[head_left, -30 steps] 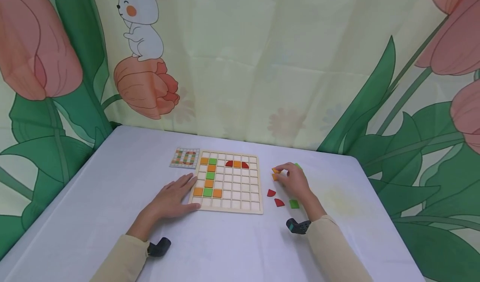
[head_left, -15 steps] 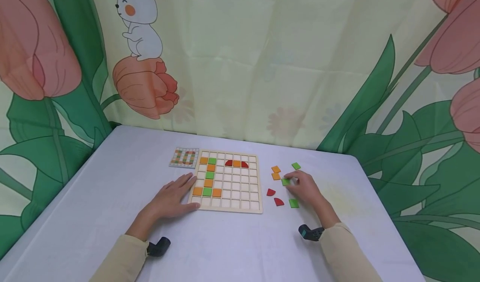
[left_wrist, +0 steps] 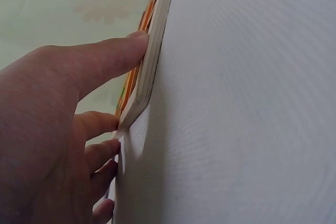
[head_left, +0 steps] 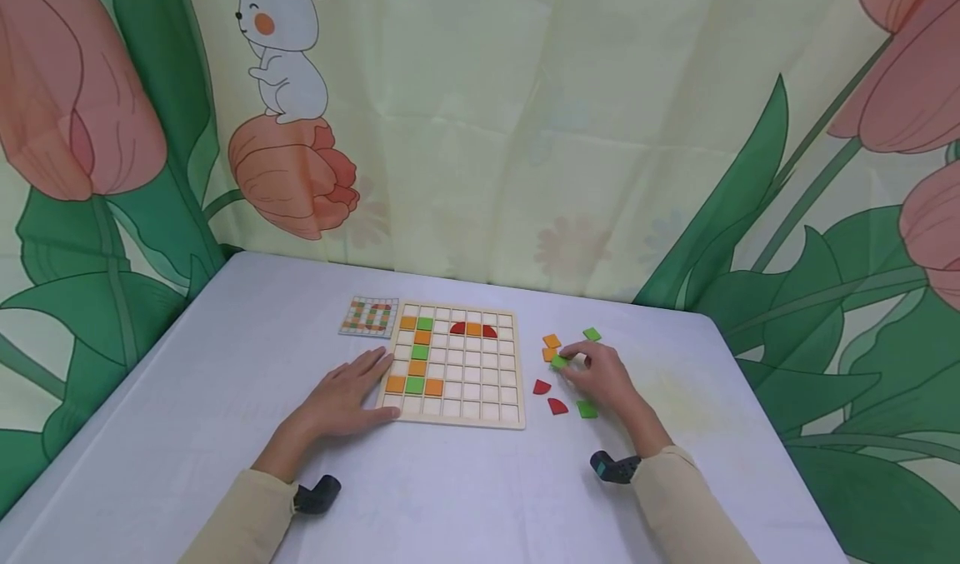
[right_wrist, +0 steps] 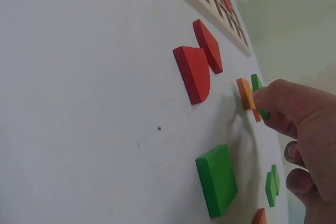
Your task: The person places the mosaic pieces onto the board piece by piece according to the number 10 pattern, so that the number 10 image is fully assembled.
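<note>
A square wooden grid board (head_left: pixel 461 421) lies on the table. Orange and green square tiles form a figure at its left, and two red quarter-circle tiles flank an orange tile (head_left: pixel 474 329) near the top. My left hand (head_left: pixel 341 401) rests against the board's left edge; in the left wrist view its thumb (left_wrist: pixel 113 59) lies on the edge. To the board's right, my right hand (head_left: pixel 603 372) pinches a green square tile (head_left: pixel 559 362) between thumb and forefinger. That tile is lifted and partly covers an orange tile (head_left: pixel 548 354).
Beside the right hand lie another orange tile (head_left: pixel 552 341), two red quarter-circle tiles (head_left: pixel 542 387) and more green tiles (head_left: pixel 587 409). A small pattern card (head_left: pixel 369 316) with coloured squares touches the board's upper left. A printed curtain (head_left: pixel 480 172) hangs behind the table.
My right hand has left the orange tiles it was fingering, moved down and right to a green tile, then brought that tile left toward the orange ones. My left hand has stayed put.
</note>
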`<state>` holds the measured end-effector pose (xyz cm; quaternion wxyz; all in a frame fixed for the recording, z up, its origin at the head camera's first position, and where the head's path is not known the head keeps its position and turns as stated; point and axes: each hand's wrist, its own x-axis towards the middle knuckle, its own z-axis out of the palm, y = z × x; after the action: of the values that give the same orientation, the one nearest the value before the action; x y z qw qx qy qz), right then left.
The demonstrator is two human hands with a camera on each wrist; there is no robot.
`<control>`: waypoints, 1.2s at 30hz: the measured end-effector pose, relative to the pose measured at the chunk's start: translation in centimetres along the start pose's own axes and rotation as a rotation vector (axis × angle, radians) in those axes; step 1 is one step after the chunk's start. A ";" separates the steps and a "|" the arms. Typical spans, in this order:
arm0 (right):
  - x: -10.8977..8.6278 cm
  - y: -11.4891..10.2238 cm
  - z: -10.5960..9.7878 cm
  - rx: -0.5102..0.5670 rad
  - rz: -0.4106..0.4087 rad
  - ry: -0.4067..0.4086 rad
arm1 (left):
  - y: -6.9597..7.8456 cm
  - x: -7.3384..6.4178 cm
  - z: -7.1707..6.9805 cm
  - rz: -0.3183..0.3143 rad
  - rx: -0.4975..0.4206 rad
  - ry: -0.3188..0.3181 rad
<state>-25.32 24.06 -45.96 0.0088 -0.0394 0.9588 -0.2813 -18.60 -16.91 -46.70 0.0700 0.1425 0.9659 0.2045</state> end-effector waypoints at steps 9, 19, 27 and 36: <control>1.0 -3.0 1.3 0.037 -0.062 -0.013 | 0.0 0.0 0.1 0.002 -0.011 0.003; 2.4 -5.8 3.8 0.068 -0.091 -0.024 | 0.1 -0.1 0.1 -0.008 -0.020 -0.008; 3.1 -7.7 5.2 0.060 -0.155 -0.020 | 0.0 -0.2 0.0 -0.003 -0.018 -0.002; 3.6 -8.6 5.5 -0.016 -0.163 -0.015 | 0.1 -0.1 -0.1 -0.015 -0.010 -0.008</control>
<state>-28.11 13.61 -45.94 -0.0071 -0.1195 0.9545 -0.2732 -18.46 -16.90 -46.56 0.0761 0.1355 0.9656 0.2083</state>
